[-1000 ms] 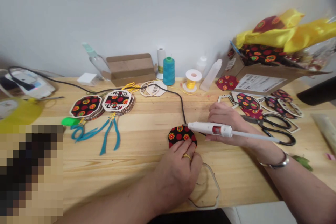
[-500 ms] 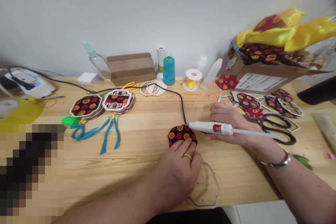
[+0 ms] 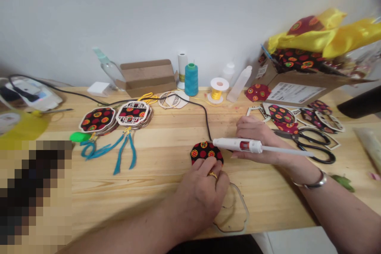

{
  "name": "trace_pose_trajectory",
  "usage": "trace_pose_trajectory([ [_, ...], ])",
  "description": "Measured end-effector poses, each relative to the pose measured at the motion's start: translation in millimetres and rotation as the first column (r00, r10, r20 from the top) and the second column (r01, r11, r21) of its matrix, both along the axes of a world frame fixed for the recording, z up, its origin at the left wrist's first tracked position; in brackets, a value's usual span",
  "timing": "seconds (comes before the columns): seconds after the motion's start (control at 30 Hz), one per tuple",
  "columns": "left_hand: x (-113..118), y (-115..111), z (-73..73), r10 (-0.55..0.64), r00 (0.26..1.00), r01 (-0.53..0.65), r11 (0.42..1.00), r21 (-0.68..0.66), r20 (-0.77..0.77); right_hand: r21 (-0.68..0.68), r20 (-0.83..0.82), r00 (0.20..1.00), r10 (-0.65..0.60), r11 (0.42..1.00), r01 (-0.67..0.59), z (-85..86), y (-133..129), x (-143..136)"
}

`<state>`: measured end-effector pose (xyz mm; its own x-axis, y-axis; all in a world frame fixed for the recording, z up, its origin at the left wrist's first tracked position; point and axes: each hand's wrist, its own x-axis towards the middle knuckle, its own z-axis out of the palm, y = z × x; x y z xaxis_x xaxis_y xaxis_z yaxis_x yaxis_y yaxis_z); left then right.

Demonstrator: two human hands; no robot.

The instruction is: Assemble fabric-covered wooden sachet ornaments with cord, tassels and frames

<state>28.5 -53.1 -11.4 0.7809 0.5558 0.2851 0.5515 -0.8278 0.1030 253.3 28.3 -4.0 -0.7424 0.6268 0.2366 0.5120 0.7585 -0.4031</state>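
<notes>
My right hand (image 3: 258, 139) grips a white hot glue gun (image 3: 235, 145), with a pale glue stick (image 3: 288, 151) sticking out of its back end. The gun's nozzle is at the upper right edge of a black fabric piece (image 3: 203, 151) patterned with red dots and flowers. My left hand (image 3: 205, 190) holds this piece down on the table, fingers bent over its lower part and hiding it. Beside and partly under the left hand lies a thin pale frame (image 3: 245, 214) with a scalloped outline. From the gun a black cord (image 3: 205, 115) runs back to the left.
Stacked framed fabric ornaments (image 3: 98, 120) with blue ribbons (image 3: 119, 151) lie left. Black-handled scissors (image 3: 315, 147) and fabric cutouts (image 3: 281, 115) are right. Behind stand a blue thread cone (image 3: 191, 80), a yellow thread spool (image 3: 218, 89), bottles and a stuffed cardboard box (image 3: 297, 89).
The glue gun has shifted slightly left along the fabric's edge with my right hand. My left fingers are bent a little more on the fabric piece.
</notes>
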Motion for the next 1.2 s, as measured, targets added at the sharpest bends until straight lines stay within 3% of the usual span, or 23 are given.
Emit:
trace_pose_trajectory([
  [0.3, -1.7, -3.6, -1.8, 0.028, 0.998, -0.025, 0.999, 0.041, -0.061, 0.02, 0.0, 1.0, -0.012, 1.0, 0.012, 4.7, -1.7, 0.9],
  [0.53, -1.6, -5.6, -2.3, 0.013, 0.991, -0.016, 1.0, -0.023, -0.131, -0.015, 0.004, 1.0, 0.007, 1.0, -0.007, 1.5, 0.1, 1.5],
  [0.73, -2.3, -4.9, -1.0, 0.006, 0.99, -0.009, 1.0, -0.023, -0.143, 0.004, -0.022, 0.999, -0.024, 1.0, 0.024, 12.4, -2.3, 1.1],
  [1.2, 1.9, -9.0, -4.1, 0.027, 0.985, -0.015, 0.998, 0.068, -0.169, 0.039, -0.013, 1.0, 0.023, 0.999, -0.022, 11.8, -9.4, -28.2],
])
